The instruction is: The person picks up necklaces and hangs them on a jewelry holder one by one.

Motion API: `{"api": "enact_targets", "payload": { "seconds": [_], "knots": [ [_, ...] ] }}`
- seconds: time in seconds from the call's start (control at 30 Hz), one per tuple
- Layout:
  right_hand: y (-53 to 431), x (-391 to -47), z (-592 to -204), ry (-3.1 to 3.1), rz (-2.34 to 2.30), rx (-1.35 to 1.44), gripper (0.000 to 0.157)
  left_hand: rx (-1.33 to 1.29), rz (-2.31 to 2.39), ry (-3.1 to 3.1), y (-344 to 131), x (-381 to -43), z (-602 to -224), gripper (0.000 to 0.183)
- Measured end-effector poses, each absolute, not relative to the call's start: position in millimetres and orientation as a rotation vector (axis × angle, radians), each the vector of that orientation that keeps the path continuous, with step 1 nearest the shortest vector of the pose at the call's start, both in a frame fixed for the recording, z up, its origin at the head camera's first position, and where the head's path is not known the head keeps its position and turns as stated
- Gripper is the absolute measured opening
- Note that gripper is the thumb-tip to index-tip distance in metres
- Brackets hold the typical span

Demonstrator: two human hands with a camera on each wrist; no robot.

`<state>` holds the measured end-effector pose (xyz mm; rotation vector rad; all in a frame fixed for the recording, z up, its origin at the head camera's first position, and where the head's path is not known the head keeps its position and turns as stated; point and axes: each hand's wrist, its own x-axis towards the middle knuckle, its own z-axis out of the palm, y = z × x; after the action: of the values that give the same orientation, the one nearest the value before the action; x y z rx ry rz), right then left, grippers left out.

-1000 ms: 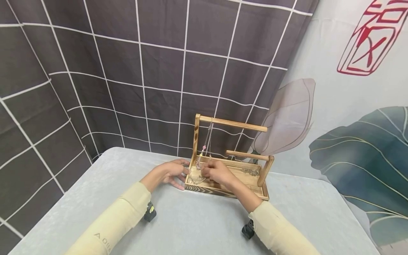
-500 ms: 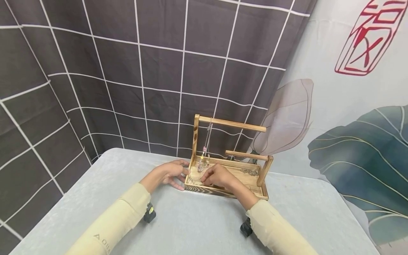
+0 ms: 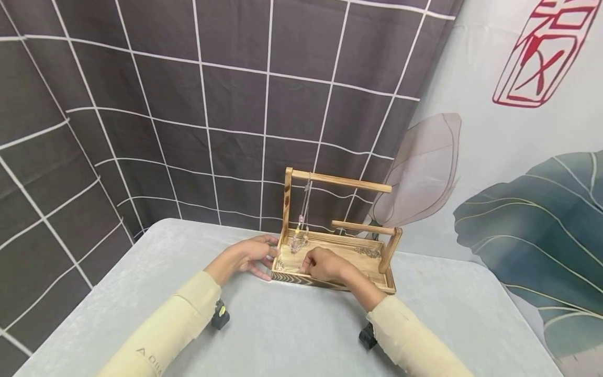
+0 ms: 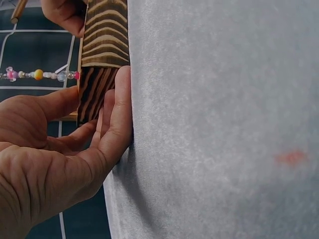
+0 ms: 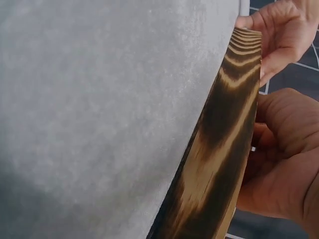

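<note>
A wooden jewelry stand, a tray with a post and bar at each end, sits on the table. My left hand holds its left end, thumb at the rim and fingers along the outer side. My right hand reaches over the front wall into the tray, fingers curled down, pinching at the end of a thin pale chain on the tray floor; the fingertips are partly hidden. Behind it, a beaded necklace hangs from the taller bar.
A small heap of chain lies in the tray's right part, near the lower bar. A grey cloth covers the table. A dark checked curtain stands close behind, and a patterned cloth hangs at the right.
My right hand has drawn away from the hanging necklace, lower and toward the tray's front wall. The necklace hangs free of the fingers. The left hand has stayed at the tray's end.
</note>
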<state>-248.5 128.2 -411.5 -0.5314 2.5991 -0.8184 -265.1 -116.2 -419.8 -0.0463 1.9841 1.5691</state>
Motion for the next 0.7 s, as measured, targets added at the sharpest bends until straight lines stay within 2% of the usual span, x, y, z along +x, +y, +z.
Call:
{"api": "enact_targets", "payload": {
  "seconds": [0.07,0.2,0.5,0.7],
  "knots": [
    [131,-249,-412,2.576,-0.864,-0.528,0.018,-0.046,1.567,1.987,-116,-265,-419,0.057],
    [135,-249,-415,2.467,-1.105,-0.460,0.029,-0.049,1.566,1.978,-117,-264,-419,0.058],
    [145,-255,-419,2.145,-1.669,-0.125,0.024,-0.048,1.571,1.981,-115,-262,-420,0.059],
    [154,-258,-412,1.871,-1.919,-0.114,0.036,-0.041,1.574,1.986,-116,-263,-418,0.059]
  ]
}}
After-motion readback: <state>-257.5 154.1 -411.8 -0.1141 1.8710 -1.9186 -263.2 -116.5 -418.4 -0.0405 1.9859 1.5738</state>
